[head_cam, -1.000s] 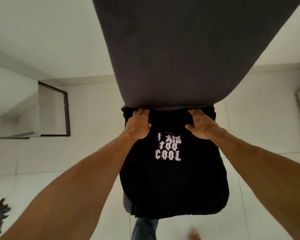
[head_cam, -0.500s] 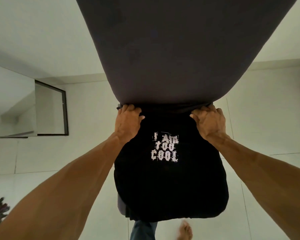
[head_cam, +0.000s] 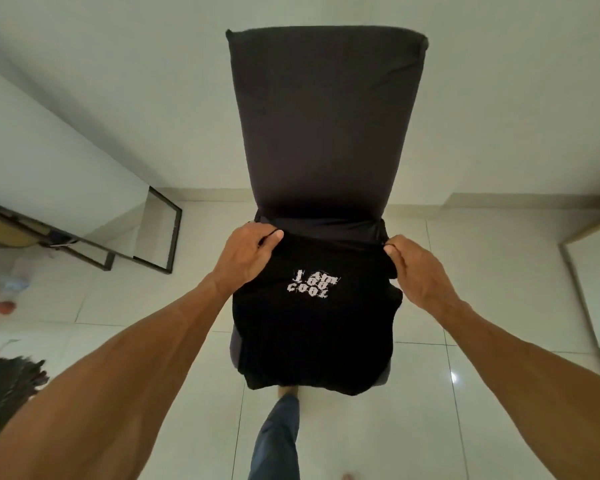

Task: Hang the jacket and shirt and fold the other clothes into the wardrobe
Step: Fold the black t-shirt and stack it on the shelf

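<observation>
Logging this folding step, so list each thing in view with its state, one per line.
chair: upright, back cloth-covered
black T-shirt: lies on the chair seat, print facing up
left hand: grips the shirt's far left corner
right hand: pinches the shirt's far right corner
mirror: leans against the wall

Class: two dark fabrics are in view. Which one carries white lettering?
The black T-shirt in front; the grey chair back behind it is plain.

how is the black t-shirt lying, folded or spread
Apparently folded: the black t-shirt shows no sleeves, a rectangle on the chair; left hand and right hand pinch its far corners.
</observation>
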